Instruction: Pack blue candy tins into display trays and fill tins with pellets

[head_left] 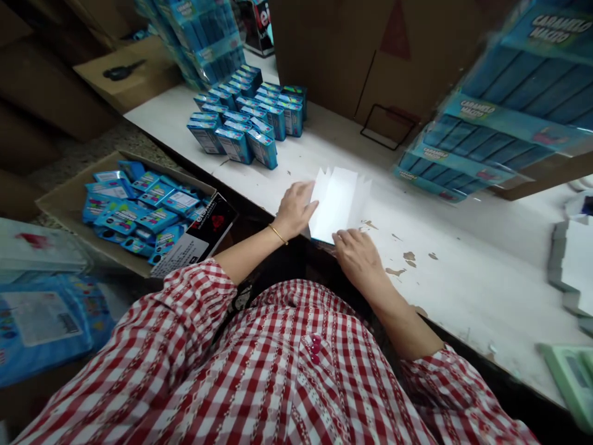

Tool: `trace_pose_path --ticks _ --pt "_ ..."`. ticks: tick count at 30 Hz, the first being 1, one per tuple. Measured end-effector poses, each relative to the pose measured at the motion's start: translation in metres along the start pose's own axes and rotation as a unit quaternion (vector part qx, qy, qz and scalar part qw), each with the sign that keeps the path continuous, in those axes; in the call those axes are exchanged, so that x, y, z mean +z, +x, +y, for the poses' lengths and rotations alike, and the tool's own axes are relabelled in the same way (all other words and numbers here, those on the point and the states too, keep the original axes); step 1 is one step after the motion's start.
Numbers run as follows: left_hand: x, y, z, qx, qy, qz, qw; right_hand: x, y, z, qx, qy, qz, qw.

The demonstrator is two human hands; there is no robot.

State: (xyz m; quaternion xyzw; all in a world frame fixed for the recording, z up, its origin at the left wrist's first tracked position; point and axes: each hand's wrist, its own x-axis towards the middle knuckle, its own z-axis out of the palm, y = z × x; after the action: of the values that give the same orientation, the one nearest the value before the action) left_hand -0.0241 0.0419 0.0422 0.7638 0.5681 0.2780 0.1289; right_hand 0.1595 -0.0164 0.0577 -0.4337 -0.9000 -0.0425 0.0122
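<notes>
A white folding carton (337, 196) stands partly folded near the table's front edge, its upper flaps sticking up and its plain white inside showing. My left hand (294, 210), with a thin gold bracelet at the wrist, grips the carton's left side, thumb toward the inner face. On the near right corner, the curled fingers of my right hand (359, 253) hold the carton's lower edge. The fingertips behind the card are hidden. Small blue candy boxes (234, 141) stand upright in rows on the table, beyond my left hand.
Left and below the table, an open cardboard box (88, 232) holds loose blue boxes. Wrapped blue packs (482, 117) are stacked at right beside a large brown carton (333, 55). Flat card pieces (574, 266) and a pale green object (569, 377) lie on the white table (491, 272).
</notes>
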Motion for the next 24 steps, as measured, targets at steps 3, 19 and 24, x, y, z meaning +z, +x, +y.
trace_pose_path --ticks 3,19,24 --pt "0.008 0.003 -0.013 -0.147 -0.051 -0.026 0.987 0.013 0.013 -0.023 0.036 0.016 -0.056 0.998" --pt "0.021 0.051 -0.034 -0.255 -0.069 -0.115 0.958 -0.002 -0.020 -0.061 -0.055 0.161 -0.066 0.983" --pt "0.020 0.034 -0.024 -0.254 -0.066 -0.118 0.958 -0.023 0.028 0.019 0.195 0.159 0.079 0.965"
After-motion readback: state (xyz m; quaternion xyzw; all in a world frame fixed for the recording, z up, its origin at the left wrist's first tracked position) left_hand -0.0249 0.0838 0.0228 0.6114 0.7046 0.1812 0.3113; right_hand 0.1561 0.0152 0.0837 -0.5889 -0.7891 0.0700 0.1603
